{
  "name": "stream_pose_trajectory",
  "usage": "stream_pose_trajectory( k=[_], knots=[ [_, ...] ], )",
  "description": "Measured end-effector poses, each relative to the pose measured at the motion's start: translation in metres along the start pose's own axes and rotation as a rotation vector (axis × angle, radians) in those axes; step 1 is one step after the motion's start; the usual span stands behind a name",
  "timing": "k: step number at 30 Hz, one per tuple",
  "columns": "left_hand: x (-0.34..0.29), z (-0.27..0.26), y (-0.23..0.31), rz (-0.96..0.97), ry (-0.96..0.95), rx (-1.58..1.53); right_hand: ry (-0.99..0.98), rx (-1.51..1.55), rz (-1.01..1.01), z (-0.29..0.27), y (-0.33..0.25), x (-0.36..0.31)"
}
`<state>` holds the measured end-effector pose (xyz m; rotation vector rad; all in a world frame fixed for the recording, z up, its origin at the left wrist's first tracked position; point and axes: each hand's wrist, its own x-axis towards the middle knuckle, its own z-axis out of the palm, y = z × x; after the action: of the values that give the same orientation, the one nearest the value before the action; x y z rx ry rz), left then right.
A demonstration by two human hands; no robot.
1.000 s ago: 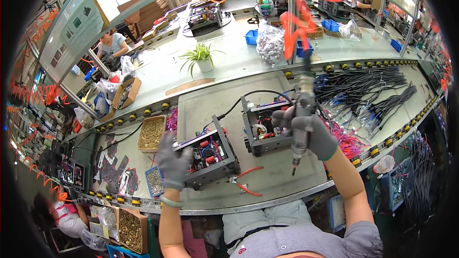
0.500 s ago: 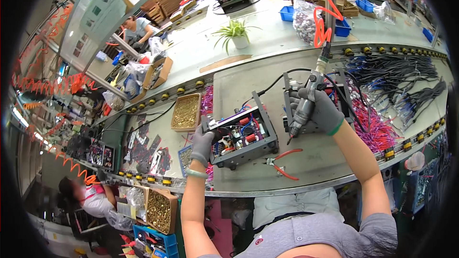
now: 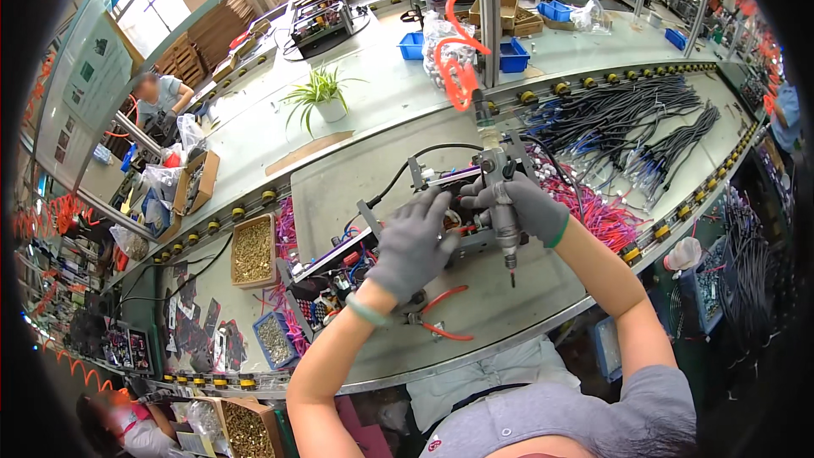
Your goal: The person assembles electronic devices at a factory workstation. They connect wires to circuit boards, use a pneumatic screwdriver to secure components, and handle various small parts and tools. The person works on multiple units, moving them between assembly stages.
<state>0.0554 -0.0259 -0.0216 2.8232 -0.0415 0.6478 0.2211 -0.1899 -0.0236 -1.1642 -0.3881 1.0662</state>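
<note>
A busy workshop spreads around a pale grey bench top (image 3: 509, 309) edged with strips of yellow-and-black rollers. On it, in front of the person, sits an open-topped black metal housing full of circuitry (image 3: 476, 243), partly hidden by both hands. The right hand (image 3: 532, 208), in a grey glove with a green cuff, is wrapped around a silver-grey power screwdriver (image 3: 504, 225), whose slim tip points down at the housing's near right side, apart from the bench. The left hand (image 3: 414, 242), also grey-gloved, has its fingers extended and grasps nothing visible; whether it touches the metalwork beneath cannot be told. Under and left of it stands a second black housing with red and blue components (image 3: 349, 261), set at an angle. Just nearer the person lie red-handled metal pliers (image 3: 438, 331). Farther left are a brown cardboard tray of brass-coloured small parts (image 3: 253, 285) and a blue plastic tray of silvery pieces (image 3: 264, 348). To the right spread a heap of pink wires (image 3: 593, 214) and bundles of black cables (image 3: 615, 114). Beyond, a white-potted green plant (image 3: 331, 110) stands on a whitish table (image 3: 254, 140).
</note>
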Motion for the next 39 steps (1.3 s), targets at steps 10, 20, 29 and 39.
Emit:
stream_pose_trajectory(
  k=[10, 20, 29, 39],
  knots=[
    [0.021, 0.043, -0.001, 0.029, -0.143, 0.163, 0.074, 0.261, -0.096, -0.009, 0.015, -0.004],
    [0.048, 0.037, 0.009, -0.035, -0.305, 0.168, -0.045, 0.546, -0.011, -0.01, 0.015, 0.001],
    [-0.055, -0.05, -0.026, -0.22, 0.237, 0.094, -0.086, 0.325, -0.084, -0.009, 0.012, -0.01],
    [-0.186, -0.043, -0.129, -1.09, 0.346, -0.773, 0.065, 0.175, -0.026, 0.06, 0.047, 0.052]
  ],
)
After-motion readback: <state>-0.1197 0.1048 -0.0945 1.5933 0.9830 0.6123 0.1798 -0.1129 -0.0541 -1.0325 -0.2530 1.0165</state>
